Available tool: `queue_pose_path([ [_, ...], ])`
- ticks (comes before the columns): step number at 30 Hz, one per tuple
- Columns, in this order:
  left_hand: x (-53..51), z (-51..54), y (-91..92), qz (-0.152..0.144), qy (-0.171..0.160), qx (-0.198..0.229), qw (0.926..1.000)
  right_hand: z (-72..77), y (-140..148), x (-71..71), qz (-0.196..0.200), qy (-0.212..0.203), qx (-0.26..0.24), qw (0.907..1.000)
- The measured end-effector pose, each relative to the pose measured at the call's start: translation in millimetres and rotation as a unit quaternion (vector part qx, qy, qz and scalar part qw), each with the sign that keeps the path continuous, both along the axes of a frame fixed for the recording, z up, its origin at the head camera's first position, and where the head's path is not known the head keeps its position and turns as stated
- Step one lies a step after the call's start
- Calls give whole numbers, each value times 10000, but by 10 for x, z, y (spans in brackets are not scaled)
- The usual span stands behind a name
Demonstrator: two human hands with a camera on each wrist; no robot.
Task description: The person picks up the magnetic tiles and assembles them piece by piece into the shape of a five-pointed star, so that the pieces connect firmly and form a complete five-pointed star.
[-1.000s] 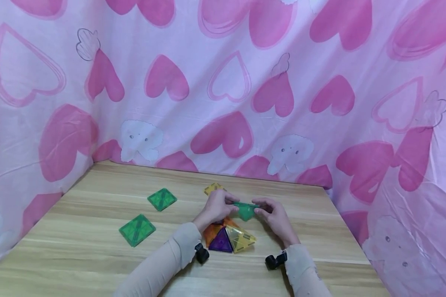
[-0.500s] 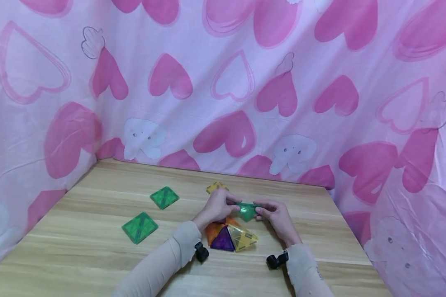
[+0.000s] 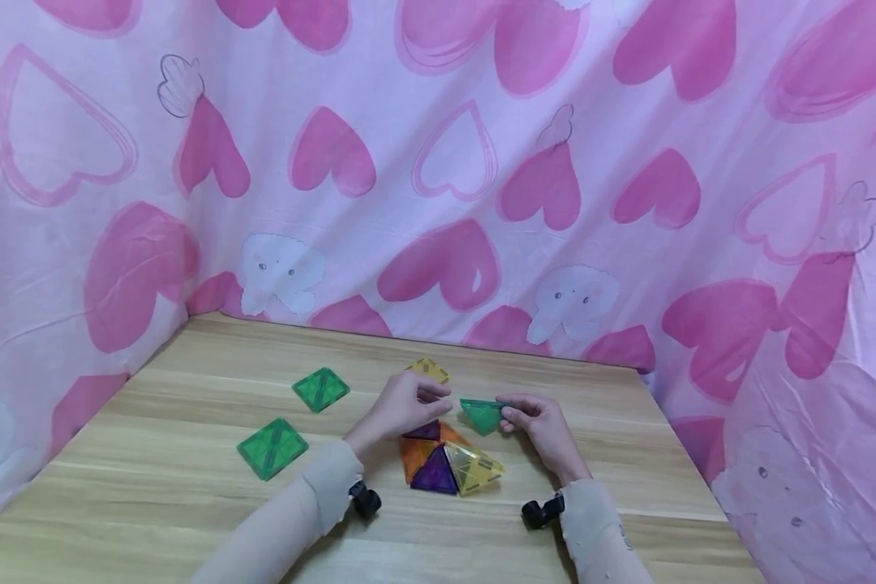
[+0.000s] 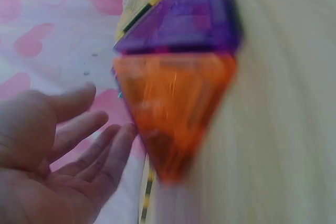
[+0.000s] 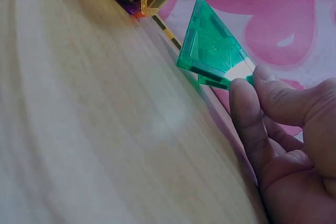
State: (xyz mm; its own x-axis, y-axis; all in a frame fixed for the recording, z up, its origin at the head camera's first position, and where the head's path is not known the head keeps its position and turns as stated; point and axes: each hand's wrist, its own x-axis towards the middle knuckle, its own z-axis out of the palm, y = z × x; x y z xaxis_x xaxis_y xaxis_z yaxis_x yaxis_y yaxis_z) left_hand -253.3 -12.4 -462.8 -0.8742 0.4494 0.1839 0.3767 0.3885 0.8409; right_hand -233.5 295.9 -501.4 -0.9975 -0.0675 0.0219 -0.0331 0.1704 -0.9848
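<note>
Right hand [image 3: 547,430]: thumb and fingers clamped on one end of a green piece [image 3: 480,416], which extends leftward from the fingertips, between the two hands. Left hand [image 3: 400,404]: fingers loosely bent, thumb apart from them, near the piece's free end but not touching it. Nearer the person, a structure of purple, orange and yellow tiles [image 3: 435,473] stands on the wooden table [image 3: 153,495]; a separate yellow tile [image 3: 432,371] lies beyond the left hand
</note>
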Motion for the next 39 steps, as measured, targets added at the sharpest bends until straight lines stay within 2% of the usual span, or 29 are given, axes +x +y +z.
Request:
queue_pose_path([
  [5, 146, -37, -271, -446, -173, -507, 9976, 12, 39, -7, 33, 47, 90, 9999],
  [7, 194, -59, -324, -622, -262, -779, 9947, 15, 62, -11, 30, 61, 126, 9999],
  [11, 264, -61, -353, -881, -231, -1092, 9898, 20, 81, -6, 136, 34, 20, 9999],
  [17, 318, -66, -347, -839, 107, -1288, 9881, 24, 16, 42, 728, -105, -130, 9972],
  [20, 318, -69, -332, -784, 48, -1176, 9900, 27, -2, 58, 914, -84, -72, 9958],
  [27, 298, -71, -315, -784, -16, -1086, 9910, 36, -26, 55, 1093, -65, 1, 9940],
  [35, 297, -90, -304, -887, 161, -1058, 9903, 30, -22, 53, 1238, -25, 121, 9922],
  [39, 287, -115, -296, -926, 125, -1067, 9899, 21, -23, 51, 1330, -22, 111, 9910],
])
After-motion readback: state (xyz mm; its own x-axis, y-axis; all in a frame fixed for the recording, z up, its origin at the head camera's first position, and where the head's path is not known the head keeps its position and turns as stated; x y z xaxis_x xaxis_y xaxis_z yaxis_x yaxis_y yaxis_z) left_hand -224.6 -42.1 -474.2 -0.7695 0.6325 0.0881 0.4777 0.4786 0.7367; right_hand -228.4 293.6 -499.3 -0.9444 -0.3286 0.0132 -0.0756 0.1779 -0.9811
